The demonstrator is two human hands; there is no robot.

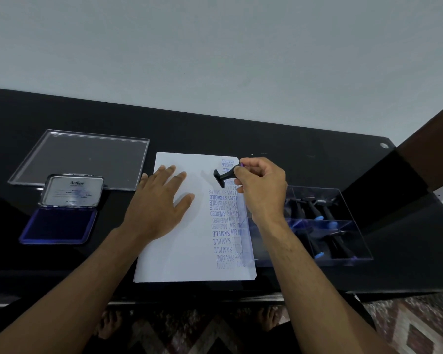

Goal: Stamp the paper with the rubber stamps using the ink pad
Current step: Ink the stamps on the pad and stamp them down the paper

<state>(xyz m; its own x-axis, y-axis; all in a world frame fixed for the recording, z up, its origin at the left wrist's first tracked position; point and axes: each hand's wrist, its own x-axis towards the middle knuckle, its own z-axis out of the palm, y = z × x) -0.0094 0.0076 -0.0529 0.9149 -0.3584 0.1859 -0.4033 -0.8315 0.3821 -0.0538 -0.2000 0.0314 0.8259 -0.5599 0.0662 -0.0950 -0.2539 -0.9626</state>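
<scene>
R hand grip: fingers + thumb curled round the handle of a small black plastic rubber stamp, pinch at the handle's upper end, purple tip of handle showing by the fingertips. Stamp tilted, its flat base turned toward the left, over the upper right part of the white paper sheet stack; can't tell if base touches the paper

L hand grip: none, fingers straight + spread, palm flat on the paper, holding it down left of the printed column

Handling, judged: stamp light, rigid, handle narrow so a fingertip pinch high up gives poor control of tilt; hold lower on the handle, nearer the base, for an even press. Rubber face likely wet w/ ink, keep fingers off. Paper thin, slides on the glossy black table, hence the flat L palm

Paper's right side carries blue prints: FRAGILE, SAMPLE, AMENDED, AIR M.., FAX OUT

Blue ink pad in open metal tin sits left of paper, lid up. Clear plastic lid behind it. Clear compartment box with more black stamps just right of paper
</scene>
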